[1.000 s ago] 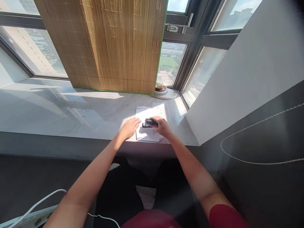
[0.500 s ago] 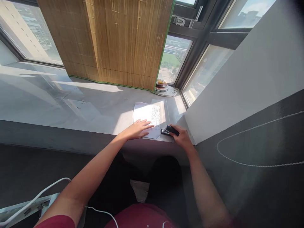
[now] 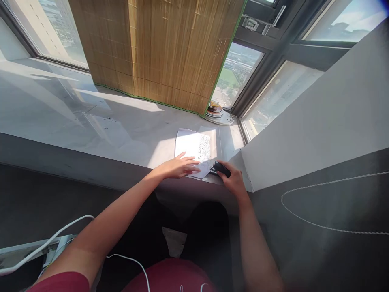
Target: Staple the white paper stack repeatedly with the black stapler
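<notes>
White sheets of paper (image 3: 190, 142) with handwriting on their right part lie at the front edge of the windowsill. My left hand (image 3: 181, 166) rests flat on the lower part of the paper, fingers spread. A black stapler (image 3: 219, 168) is gripped in my right hand (image 3: 233, 177), fingers wrapped round its back end. The stapler's front end points left and meets the paper's lower right edge. Whether the paper sits between its jaws I cannot tell.
A stack of plates (image 3: 217, 113) stands in the sill's far corner by the window. A bamboo blind (image 3: 158, 52) hangs in front of the glass. To the right is a wall (image 3: 306, 134) with a looped bead cord (image 3: 282, 199). A white cable (image 3: 57, 235) runs at lower left.
The view has turned slightly. The stapler's front end has come from just beside the paper to its lower right edge. My left hand stays on the paper.
</notes>
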